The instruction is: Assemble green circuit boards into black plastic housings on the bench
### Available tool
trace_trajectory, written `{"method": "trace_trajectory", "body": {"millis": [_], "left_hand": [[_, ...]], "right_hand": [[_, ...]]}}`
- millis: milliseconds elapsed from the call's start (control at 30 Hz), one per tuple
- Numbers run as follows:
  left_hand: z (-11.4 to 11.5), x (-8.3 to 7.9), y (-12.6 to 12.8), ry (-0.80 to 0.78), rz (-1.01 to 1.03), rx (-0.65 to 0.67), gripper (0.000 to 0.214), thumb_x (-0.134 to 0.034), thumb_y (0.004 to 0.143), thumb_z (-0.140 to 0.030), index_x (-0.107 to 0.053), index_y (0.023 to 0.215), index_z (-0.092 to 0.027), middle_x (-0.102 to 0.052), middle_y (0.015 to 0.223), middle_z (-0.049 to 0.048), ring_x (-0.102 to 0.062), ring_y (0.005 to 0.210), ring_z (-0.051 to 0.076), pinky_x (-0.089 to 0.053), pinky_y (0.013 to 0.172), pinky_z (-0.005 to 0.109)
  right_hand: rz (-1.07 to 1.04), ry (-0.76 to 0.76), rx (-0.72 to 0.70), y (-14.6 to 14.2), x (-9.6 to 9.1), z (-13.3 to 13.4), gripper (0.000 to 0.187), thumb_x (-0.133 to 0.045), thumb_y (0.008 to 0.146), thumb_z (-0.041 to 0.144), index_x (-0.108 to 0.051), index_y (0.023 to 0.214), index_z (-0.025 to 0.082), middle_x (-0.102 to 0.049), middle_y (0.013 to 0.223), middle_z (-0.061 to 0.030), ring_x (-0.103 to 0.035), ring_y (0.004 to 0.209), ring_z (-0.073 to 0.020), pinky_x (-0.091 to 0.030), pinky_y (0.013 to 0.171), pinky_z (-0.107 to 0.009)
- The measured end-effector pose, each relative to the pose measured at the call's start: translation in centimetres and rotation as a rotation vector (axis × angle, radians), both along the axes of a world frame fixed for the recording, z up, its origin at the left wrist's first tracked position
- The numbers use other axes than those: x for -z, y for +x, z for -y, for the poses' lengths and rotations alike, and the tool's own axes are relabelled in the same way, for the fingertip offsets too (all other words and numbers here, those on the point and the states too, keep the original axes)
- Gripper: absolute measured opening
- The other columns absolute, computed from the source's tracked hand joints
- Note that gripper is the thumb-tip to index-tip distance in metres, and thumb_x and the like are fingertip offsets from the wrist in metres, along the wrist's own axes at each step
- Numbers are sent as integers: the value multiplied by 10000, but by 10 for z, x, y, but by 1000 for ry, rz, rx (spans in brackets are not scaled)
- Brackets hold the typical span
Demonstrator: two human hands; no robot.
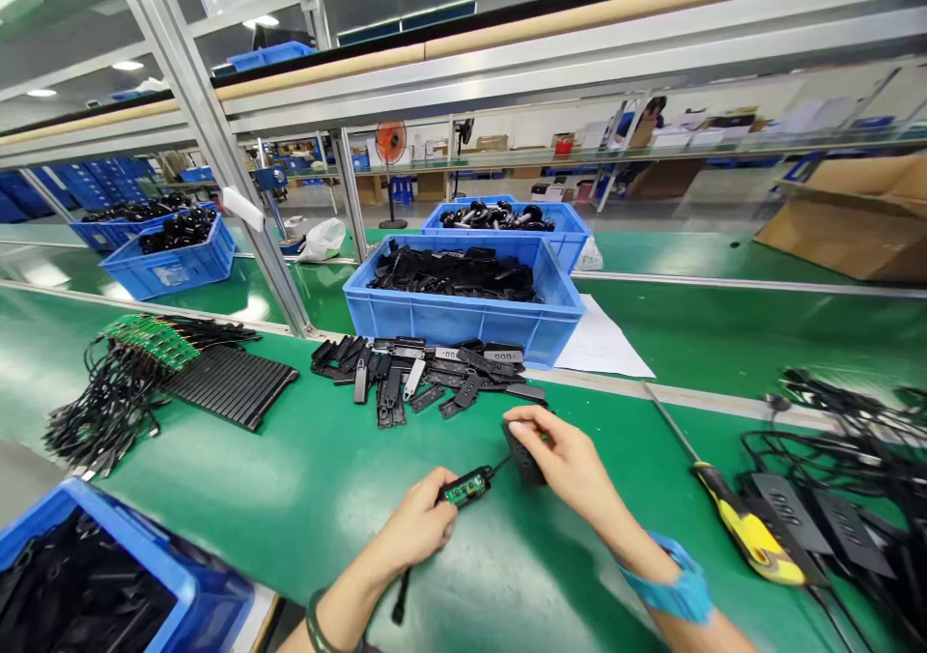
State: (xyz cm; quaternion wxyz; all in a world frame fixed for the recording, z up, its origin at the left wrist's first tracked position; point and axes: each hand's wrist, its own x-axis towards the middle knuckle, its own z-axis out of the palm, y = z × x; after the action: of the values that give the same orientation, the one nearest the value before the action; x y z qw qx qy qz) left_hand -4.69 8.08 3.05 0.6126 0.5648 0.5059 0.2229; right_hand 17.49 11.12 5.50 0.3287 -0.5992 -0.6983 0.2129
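Observation:
My left hand [418, 525] is closed around a black plastic casing with a green circuit board [467, 488] showing in its open face. A short black cable end [400, 603] hangs below that hand. To its right, my right hand [561, 455] pinches a dark casing cover [524, 455], tilted and apart from the board. A thin dark cable runs from the casing toward the cover; where it ends is hidden. Ahead of both hands, a pile of loose black casing pieces [427, 394] lies on the green table [333, 498].
Behind the pile stands a blue bin [456, 320] of black parts. A yellow-black screwdriver [753, 532] and cabled black units [786, 513] lie at right. Cables with circuit boards [149, 339] and a row of black casings [230, 383] lie at left. Another blue bin [184, 576] sits front left.

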Motion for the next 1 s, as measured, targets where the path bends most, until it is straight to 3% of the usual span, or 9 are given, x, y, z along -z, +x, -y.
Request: {"method": "trace_trajectory", "body": {"millis": [67, 133, 200, 333, 600, 800, 900, 1000], "left_hand": [[4, -1, 9, -283, 320, -111, 275, -519, 717, -130, -522, 990, -163, -618, 862, 26, -464, 556, 72, -349, 510, 185], [11, -3, 17, -416, 536, -151, 346, -628, 689, -169, -540, 1023, -143, -662, 900, 52, -505, 550, 55, -357, 500, 170], [19, -6, 24, -430, 605, -96, 446, -758, 632, -198, -599, 1041, -119, -679, 930, 74, -583, 589, 68, -404, 520, 170], [30, -8, 32, -364, 594, 17, 578, -902, 529, -244, -696, 1052, -112, -682, 1064, 121, -700, 757, 169, -517, 634, 228], [38, -1, 32, -309, 533, 62, 699, -959, 461, -275, -699, 1096, -138, -699, 1053, 111, -700, 844, 180, -522, 736, 245], [43, -4, 32, -165, 428, 85, 570, -770, 744, -489, -640, 1136, -97, -689, 1039, 138, -698, 874, 198, -549, 756, 286], [44, -9, 28, 25, 294, 190, 435, -591, 897, -447, -598, 1184, -120, -679, 1095, 141, -692, 918, 202, -567, 771, 311], [45, -9, 29, 159, 103, 275, 312, -450, 968, -379, -573, 1097, -123, -701, 971, 110, -700, 791, 168, -570, 687, 276]], "right_hand": [[-147, 2, 47, 3, -12, 20, 368, -402, 950, 464, -628, 1040, 189, -693, 861, -60, -639, 716, -174, -495, 608, -265], [-350, -31, 82, 2, -20, 40, 354, -514, 895, 506, -643, 989, 190, -691, 802, -49, -628, 667, -165, -485, 569, -253], [-544, -85, 111, -2, -21, 55, 358, -631, 813, 536, -650, 907, 192, -690, 751, -46, -622, 635, -163, -479, 545, -250], [-735, -232, 139, -12, -12, 72, 431, -727, 710, 587, -632, 841, 188, -683, 702, -43, -618, 589, -160, -471, 509, -251], [-818, -339, 141, -17, 1, 80, 488, -768, 657, 610, -610, 820, 178, -639, 687, -19, -633, 613, -162, -464, 527, -251], [-860, -310, 148, -17, 12, 78, 505, -776, 679, 583, -559, 945, 213, -589, 784, 8, -569, 619, -131, -436, 507, -231], [-836, -368, 53, -16, 14, 77, 502, -656, 784, 626, -593, 1050, 205, -620, 851, -18, -539, 649, -132, -464, 575, -255], [-731, -320, -26, -19, 14, 79, 467, -526, 870, 631, -638, 944, 184, -621, 770, -19, -544, 664, -147, -475, 645, -278]]}}
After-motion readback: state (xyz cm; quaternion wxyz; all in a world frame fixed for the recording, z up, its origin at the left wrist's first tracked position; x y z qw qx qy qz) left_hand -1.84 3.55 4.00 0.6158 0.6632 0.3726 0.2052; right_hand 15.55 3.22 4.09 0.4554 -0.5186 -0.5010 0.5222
